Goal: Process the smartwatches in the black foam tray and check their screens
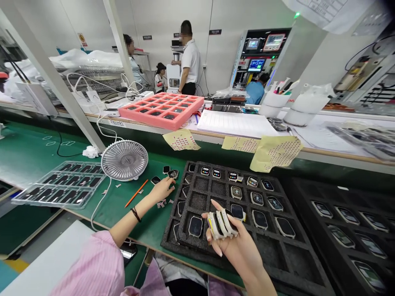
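My right hand (236, 242) holds several watch cases (220, 224) stacked side by side between its fingers, above a black foam tray (197, 199). Lit and dark watches sit in many of the tray's compartments; one dark watch (195, 226) lies left of the hand. On the green mat, my left hand (162, 190) reaches over with its fingers spread, close to a few loose watches (156, 180). Small pinkish pieces (161, 204) are scattered just below that hand. Whether its fingertips touch a watch cannot be made out.
A fan (125, 160), an orange pencil (136, 193) and a clear plastic tray (61, 185) are on the left. Another black foam tray (339, 193) lies at right. A pink foam tray (160, 109) rests on the shelf. Several people are in the background.
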Available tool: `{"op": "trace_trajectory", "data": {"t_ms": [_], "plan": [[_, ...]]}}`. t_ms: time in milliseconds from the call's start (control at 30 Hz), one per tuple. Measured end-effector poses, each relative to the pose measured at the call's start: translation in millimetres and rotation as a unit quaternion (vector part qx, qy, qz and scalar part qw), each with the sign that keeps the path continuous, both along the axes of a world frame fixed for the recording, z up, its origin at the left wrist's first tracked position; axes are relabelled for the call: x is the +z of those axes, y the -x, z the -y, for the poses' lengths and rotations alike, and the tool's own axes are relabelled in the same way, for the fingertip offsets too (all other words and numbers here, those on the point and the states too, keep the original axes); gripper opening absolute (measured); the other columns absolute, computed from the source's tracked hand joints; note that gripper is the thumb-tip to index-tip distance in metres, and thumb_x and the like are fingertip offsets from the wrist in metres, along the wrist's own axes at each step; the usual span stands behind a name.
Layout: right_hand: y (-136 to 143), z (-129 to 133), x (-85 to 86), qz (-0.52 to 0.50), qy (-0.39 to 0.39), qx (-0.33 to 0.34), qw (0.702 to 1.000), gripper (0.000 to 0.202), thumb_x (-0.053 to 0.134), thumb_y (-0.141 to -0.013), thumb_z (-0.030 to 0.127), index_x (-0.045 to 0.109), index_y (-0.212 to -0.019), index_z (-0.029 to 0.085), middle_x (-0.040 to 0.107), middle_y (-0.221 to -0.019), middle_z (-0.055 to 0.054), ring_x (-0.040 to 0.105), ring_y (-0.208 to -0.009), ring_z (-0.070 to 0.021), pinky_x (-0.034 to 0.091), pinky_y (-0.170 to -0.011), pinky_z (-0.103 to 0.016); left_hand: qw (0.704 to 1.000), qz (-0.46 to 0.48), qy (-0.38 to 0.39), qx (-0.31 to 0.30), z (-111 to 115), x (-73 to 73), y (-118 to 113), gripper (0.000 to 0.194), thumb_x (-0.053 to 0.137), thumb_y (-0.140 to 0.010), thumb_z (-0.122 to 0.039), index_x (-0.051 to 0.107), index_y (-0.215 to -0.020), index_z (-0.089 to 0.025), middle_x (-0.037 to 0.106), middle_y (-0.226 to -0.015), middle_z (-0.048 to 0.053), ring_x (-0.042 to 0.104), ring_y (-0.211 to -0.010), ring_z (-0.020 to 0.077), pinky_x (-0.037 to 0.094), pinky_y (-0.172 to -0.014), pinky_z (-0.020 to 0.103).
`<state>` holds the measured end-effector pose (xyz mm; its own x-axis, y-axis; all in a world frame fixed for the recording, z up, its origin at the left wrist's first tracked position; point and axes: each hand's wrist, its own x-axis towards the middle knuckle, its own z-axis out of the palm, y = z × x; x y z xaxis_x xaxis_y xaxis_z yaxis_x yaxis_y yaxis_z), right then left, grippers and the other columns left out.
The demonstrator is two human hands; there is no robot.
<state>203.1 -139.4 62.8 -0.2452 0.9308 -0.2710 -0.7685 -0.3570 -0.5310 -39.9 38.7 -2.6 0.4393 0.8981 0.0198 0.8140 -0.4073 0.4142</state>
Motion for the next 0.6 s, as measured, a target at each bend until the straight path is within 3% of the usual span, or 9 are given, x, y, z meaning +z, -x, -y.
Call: {"op": "trace_trajectory", "data": {"t_ms": [100,233,433,600], "plan": [[1.7,-1.3,0.5,0.001,-0.006,-0.017,1.0,0.057,0.053,-0.083,0.034,0.039,-0.137,0.02,0.069,-0.098,-0.014,0.064,-0.061,-0.0225,0.04,-0.038,-0.024,1.0,-0.005,0.013,0.002,-1.8,-6.3,-1.0,0.015,0.05,-0.081,-0.019,0.057,-0.094,-0.016,0.061,-0.093,0.008,0.06,-0.078,0.02,0.047,-0.072,0.031],[6.4,-2.9,0.2,0.006,-0.027,-0.053,0.998,0.056,0.053,-0.085,0.033,0.037,-0.138,0.022,0.068,-0.099,-0.012,0.065,-0.063,-0.0223,0.041,-0.041,-0.025,0.999,-0.004,0.037,0.002,-3.6,-5.3,0.6,0.013,0.051,-0.08,-0.02,0.058,-0.09,-0.017,0.062,-0.081,0.005,0.06,-0.075,0.0193,0.047,-0.069,0.029],[14.5,-4.7,-0.1,0.013,-0.062,-0.095,0.993,0.053,0.051,-0.086,0.032,0.039,-0.137,0.025,0.068,-0.099,-0.011,0.065,-0.066,-0.0219,0.043,-0.043,-0.026,0.998,-0.011,0.045,0.04,-2.4,-7.2,-1.8,0.01,0.053,-0.078,-0.019,0.059,-0.085,-0.017,0.065,-0.081,0.006,0.062,-0.075,0.0194,0.047,-0.068,0.028],[16.8,-4.6,-2.4,0.013,-0.066,-0.117,0.991,0.049,0.049,-0.088,0.031,0.04,-0.136,0.025,0.067,-0.1,-0.01,0.065,-0.066,-0.0203,0.045,-0.044,-0.027,0.997,-0.009,0.05,0.062,-1.9,-3.1,-8.3,0.012,0.053,-0.073,-0.009,0.061,-0.076,-0.017,0.065,-0.068,0.004,0.064,-0.068,0.0208,0.045,-0.059,0.026]]}}
